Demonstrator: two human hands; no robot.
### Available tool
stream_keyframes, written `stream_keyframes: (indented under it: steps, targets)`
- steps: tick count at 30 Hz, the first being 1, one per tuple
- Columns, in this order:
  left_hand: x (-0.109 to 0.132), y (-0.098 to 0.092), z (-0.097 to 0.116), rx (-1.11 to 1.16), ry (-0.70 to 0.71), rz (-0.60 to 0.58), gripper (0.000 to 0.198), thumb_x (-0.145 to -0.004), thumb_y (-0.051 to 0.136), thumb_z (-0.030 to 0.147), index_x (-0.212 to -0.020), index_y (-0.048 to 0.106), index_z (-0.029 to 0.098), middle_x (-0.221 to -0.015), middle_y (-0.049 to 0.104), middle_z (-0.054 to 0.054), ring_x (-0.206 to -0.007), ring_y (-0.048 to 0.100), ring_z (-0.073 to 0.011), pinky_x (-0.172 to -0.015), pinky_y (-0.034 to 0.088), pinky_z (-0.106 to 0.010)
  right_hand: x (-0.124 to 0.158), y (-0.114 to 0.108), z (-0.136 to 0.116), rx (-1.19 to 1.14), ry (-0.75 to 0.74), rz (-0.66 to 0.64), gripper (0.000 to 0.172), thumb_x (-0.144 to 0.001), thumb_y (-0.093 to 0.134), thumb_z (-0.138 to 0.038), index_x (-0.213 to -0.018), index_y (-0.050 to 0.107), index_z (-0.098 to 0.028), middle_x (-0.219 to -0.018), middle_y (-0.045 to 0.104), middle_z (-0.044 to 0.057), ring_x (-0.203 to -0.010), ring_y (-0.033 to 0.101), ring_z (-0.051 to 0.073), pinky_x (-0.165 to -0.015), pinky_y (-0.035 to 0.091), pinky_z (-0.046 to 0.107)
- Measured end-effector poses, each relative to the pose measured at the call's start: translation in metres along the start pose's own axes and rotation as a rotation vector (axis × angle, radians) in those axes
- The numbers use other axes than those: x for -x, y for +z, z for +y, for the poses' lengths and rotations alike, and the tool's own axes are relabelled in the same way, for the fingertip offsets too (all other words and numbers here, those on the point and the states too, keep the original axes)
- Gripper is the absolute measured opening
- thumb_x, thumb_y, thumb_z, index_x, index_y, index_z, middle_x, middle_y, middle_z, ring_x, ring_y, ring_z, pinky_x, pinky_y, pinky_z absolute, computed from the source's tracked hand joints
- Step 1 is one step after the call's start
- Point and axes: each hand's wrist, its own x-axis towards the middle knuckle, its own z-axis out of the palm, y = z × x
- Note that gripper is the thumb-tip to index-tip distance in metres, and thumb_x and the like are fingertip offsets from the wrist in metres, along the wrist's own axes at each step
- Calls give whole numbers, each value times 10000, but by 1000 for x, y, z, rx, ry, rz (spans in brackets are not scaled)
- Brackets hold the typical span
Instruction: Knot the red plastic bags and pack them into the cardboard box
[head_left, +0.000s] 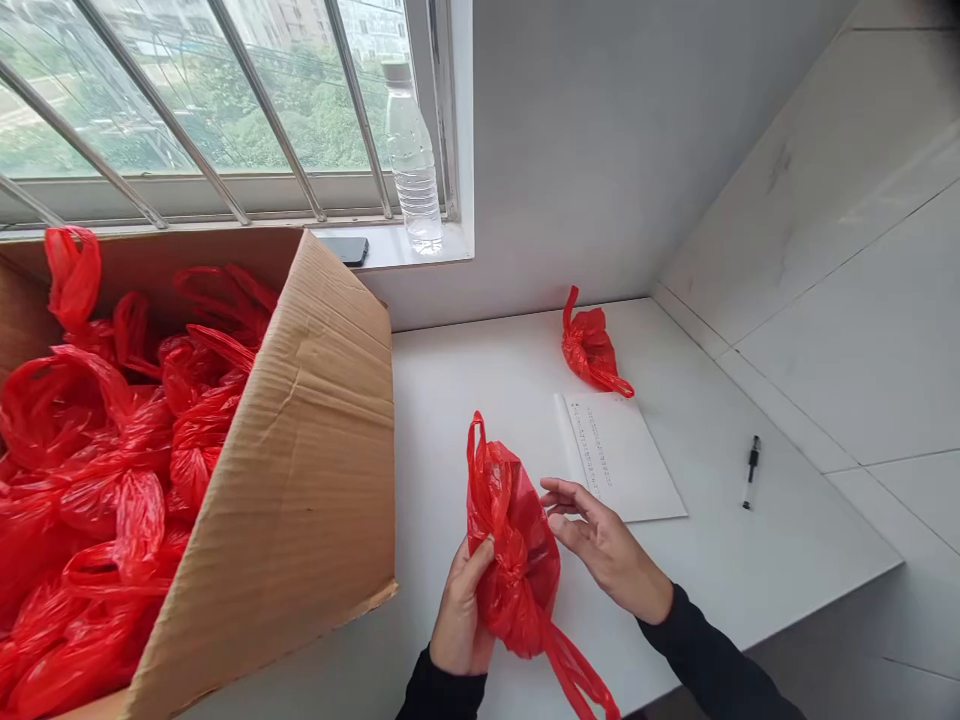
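My left hand [459, 612] grips a crumpled red plastic bag [514, 545] from the left side, holding it upright above the white table [750, 560]. One handle loop sticks up; another trails down toward me. My right hand [604, 545] hovers just right of the bag, fingers spread and loosely curled, its fingertips close to the plastic. A second red bag [591, 348], tied in a bundle, lies farther back on the table.
A large cardboard box [307, 470] full of red bags [97, 470] stands at left. A white printed sheet [619, 455] and a black pen [750, 472] lie on the table. A water bottle [412, 160] and a dark phone [346, 250] rest on the windowsill.
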Motion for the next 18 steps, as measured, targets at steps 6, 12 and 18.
stream_keyframes:
  steps: [6, 12, 18]
  targets:
    - [6, -2, -2, 13, -11, -11, 279, -755, 720, 364, -958, 720, 173, -1005, 732, -71, -946, 674, -266, -834, 517, -341, -4, 17, -5, -90, -32, -47, 357, -903, 578, -481, -1112, 658, -204, -1031, 685, 68, -910, 636, 210, -847, 519, 355]
    - [6, -10, -4, -32, -22, 12, 309, -726, 760, 349, -984, 722, 183, -923, 734, -52, -874, 681, -244, -789, 517, -319, -4, 21, -8, -99, -22, -71, 332, -900, 587, -475, -1090, 651, -210, -998, 678, 44, -875, 624, 194, -800, 511, 327]
    - [9, -6, -5, -129, -45, -78, 300, -711, 773, 354, -952, 723, 183, -811, 723, -58, -788, 677, -234, -747, 508, -312, -5, 21, -5, -190, -37, -43, 281, -910, 581, -460, -951, 651, -191, -899, 657, 34, -799, 600, 176, -768, 508, 315]
